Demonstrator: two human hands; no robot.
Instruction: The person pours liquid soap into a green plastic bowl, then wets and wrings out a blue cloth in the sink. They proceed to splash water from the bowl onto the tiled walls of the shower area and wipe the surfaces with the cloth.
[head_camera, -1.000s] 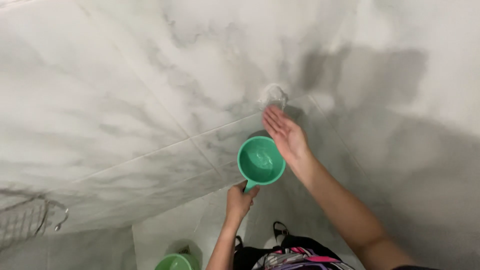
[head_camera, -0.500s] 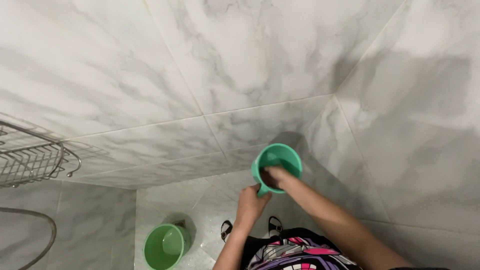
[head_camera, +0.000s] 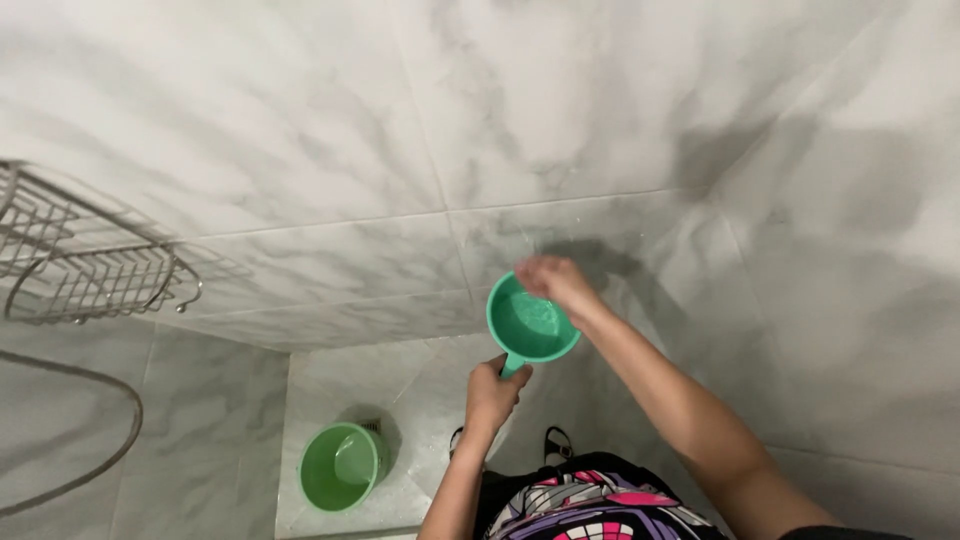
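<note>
Grey-veined white marble wall tiles (head_camera: 350, 120) fill most of the view and meet at a corner on the right. Below them lies a pale tiled floor (head_camera: 330, 370). A chrome wire rack (head_camera: 80, 250) hangs on the left wall, cut off by the frame edge, with a grey hose (head_camera: 100, 465) looping beneath it. A light green round plastic bucket (head_camera: 340, 467) stands on the floor near a small drain, which is partly hidden behind it.

The teal round plastic scoop with a short handle (head_camera: 530, 325) is held up in front of the wall, its mouth facing the camera. The left hand (head_camera: 493, 393) is clenched around the handle, which is mostly hidden inside the fist. The right hand (head_camera: 555, 280) sits at the scoop's upper rim, fingers dipping over the edge; it is motion-blurred, so whether they are curled or spread cannot be told. Sandalled feet below are partly hidden by patterned clothing.
</note>
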